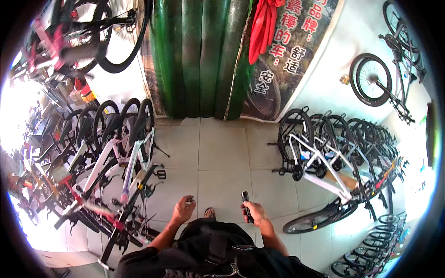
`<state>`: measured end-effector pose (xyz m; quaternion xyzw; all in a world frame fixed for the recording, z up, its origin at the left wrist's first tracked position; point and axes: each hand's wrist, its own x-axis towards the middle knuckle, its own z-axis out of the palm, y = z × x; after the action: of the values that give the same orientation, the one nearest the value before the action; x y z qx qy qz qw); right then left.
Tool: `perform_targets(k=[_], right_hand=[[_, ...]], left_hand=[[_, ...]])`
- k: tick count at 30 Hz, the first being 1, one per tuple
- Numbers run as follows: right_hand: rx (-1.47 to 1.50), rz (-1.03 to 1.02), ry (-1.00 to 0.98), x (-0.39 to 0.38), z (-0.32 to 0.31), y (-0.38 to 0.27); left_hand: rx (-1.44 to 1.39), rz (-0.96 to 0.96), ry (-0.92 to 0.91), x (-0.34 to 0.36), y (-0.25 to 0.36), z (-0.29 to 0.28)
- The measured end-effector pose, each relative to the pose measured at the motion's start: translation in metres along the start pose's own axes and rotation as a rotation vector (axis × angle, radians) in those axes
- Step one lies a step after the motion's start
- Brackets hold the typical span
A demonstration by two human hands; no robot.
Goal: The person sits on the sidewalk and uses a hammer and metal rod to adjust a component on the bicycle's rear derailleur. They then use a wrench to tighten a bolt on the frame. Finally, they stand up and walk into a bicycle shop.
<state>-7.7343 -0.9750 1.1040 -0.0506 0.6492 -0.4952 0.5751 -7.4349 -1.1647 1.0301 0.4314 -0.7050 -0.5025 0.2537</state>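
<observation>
In my right hand (257, 214) is a slim black flashlight (245, 198), its wider head pointing away from me and the fingers wrapped round its body. My left hand (183, 211) is raised at about the same height, its fingers curled together. A small dark and shiny bit shows at those fingertips, too small to name. Both hands are in front of my dark clothing, apart from each other and above the tiled floor (222, 153). One sandalled foot (210, 212) shows between them.
Bicycles stand in a row on the left (132, 157) and another on the right (320, 162). More bikes hang on the wall (371, 79) and at upper left (116, 51). Ahead is a green strip curtain (199, 60), with red cloth (263, 32) and a printed banner (296, 69) beside it.
</observation>
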Motion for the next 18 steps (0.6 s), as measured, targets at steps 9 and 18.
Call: perform_targets(k=[9,18], right_hand=[[0.105,0.043,0.075,0.181,-0.076,-0.145],[-0.152,-0.109,-0.125,0.467,-0.069,-0.403]], left_hand=[[-0.167,0.232,-0.098,0.379,0.132,0.063],[-0.140,0.148,0.019,0.588,0.179,0.055]])
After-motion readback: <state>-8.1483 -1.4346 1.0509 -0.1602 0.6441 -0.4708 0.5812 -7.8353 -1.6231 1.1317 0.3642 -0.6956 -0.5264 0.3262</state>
